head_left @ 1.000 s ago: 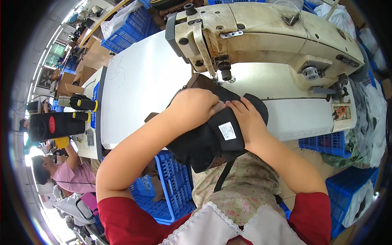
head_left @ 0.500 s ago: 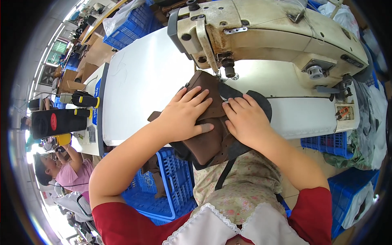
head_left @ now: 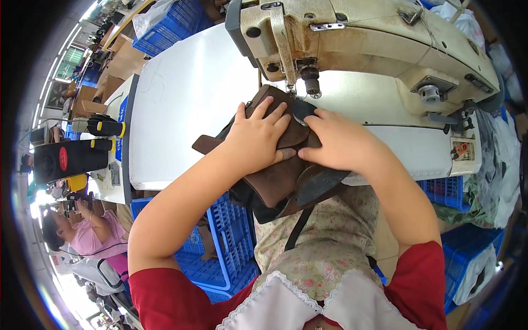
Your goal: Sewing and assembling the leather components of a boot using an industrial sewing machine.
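Note:
A brown leather bag piece (head_left: 272,179) with black lining lies at the front edge of the white sewing table, its far end beside the needle of the sewing machine (head_left: 363,49). My left hand (head_left: 257,135) rests flat on top of it, fingers spread and pressing down. My right hand (head_left: 341,140) is closed on the right part, thumb and fingers bunched round its folded edge. A brown strap end (head_left: 207,144) sticks out to the left. Much of the piece's middle is hidden under my hands.
A blue crate (head_left: 223,247) with brown pieces stands below the table at my left. More blue crates (head_left: 473,250) are at the right. Another person in a pink top (head_left: 99,234) sits at the far left, past a neighbouring machine (head_left: 69,159).
My right hand has moved in closer to my left, its fingers more bunched on the piece. The dark right-hand flap has shifted and turned under it. The view has also shifted slightly.

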Demonstrator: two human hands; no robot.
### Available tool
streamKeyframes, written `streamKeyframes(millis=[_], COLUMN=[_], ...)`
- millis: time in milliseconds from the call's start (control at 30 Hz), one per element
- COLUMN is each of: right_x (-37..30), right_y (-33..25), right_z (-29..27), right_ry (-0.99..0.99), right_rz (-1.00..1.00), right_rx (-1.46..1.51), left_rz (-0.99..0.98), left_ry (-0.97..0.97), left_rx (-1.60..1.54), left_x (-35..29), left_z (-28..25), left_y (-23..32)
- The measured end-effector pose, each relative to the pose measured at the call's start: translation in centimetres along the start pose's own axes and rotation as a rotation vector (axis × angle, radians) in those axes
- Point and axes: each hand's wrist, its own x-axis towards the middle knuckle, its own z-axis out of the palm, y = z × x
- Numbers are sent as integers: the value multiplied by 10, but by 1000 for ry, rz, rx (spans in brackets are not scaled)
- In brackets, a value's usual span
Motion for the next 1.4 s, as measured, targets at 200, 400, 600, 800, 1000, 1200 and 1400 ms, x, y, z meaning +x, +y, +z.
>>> streamKeyframes(millis=[200, 400, 600, 800, 1000, 1200, 1400], right_x=[20, 13, 25, 34, 21, 17, 21], right_y=[8, 17, -8, -6, 17, 17, 26], right_z=[0, 11, -22, -3, 15, 7, 18], right_ry=[18, 215, -119, -44, 205, 92, 226], right_rz=[-16, -122, 47, -26, -167, -138, -242], right_rx=[-242, -392, -392, -434, -364, -286, -281], left_rz=[-58, -85, -157, -146, -169, -166, -165], left_ry=[15, -10, -11, -23, 10, 16, 39], left_rx=[36, 39, -20, -25, -32, -47, -63], left_x=[6, 7, 7, 8, 6, 7, 5], left_z=[3, 6, 2, 2, 3, 4, 5], left_y=[4, 5, 13, 13, 14, 15, 14])
